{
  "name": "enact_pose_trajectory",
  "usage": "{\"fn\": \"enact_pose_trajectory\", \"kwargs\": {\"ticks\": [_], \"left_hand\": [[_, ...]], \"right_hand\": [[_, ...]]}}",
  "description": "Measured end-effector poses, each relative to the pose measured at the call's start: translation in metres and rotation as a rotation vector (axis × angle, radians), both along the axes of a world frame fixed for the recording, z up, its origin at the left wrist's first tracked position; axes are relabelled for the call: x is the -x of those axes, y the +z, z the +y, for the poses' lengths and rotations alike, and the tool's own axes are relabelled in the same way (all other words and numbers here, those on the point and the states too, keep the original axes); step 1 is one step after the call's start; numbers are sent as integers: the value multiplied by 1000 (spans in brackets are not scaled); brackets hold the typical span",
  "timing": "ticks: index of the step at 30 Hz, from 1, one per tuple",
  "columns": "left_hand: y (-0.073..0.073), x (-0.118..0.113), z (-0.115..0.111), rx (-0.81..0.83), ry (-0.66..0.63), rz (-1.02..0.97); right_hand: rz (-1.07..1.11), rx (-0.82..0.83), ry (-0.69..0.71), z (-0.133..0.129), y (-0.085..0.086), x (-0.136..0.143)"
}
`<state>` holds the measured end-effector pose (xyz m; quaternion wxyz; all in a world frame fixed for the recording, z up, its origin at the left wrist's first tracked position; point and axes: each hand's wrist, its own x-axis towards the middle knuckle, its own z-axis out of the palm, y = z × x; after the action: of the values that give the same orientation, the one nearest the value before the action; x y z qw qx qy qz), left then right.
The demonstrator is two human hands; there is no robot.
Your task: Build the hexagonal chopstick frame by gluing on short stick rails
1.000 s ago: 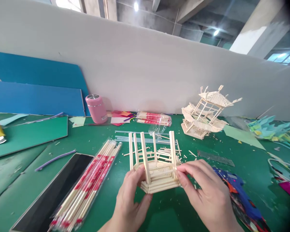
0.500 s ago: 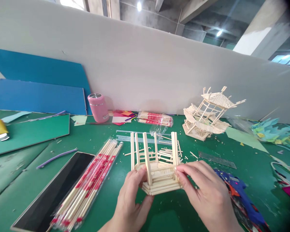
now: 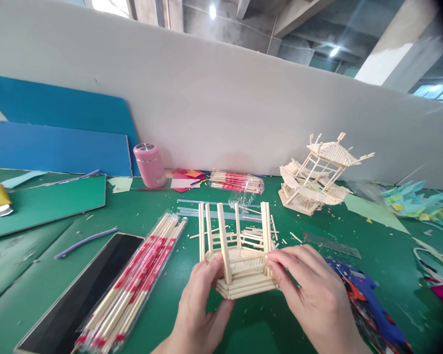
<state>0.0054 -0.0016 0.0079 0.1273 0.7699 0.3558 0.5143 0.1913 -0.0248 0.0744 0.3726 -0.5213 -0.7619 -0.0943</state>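
Note:
A pale wooden stick frame [image 3: 243, 285] with upright posts and low rails is held just above the green table. My left hand [image 3: 203, 300] grips its left front corner, thumb on the upper side and fingers beneath. The thumb and index finger of my right hand [image 3: 310, 290] are pinched at the right front post, by the end of a rail. Whether they also hold a separate small stick is hidden. Behind the frame lie loose short sticks [image 3: 253, 237] and pale translucent strips [image 3: 217, 213].
Packed sticks [image 3: 140, 280] and a dark flat panel [image 3: 84, 290] lie left. A blue glue gun [image 3: 372, 300] lies right, beyond it a clear ruler [image 3: 332, 245]. A stick pavilion [image 3: 313, 182], a pink flask [image 3: 150, 165] and another stick pack [image 3: 236, 181] stand or lie at the back.

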Motion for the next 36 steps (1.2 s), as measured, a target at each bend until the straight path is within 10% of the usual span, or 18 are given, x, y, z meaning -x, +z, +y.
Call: {"fn": "enact_pose_trajectory", "kwargs": {"ticks": [36], "left_hand": [[-3,1,-2,3,-3,32]], "right_hand": [[74,-18,-7,-2,-10,-3]]}}
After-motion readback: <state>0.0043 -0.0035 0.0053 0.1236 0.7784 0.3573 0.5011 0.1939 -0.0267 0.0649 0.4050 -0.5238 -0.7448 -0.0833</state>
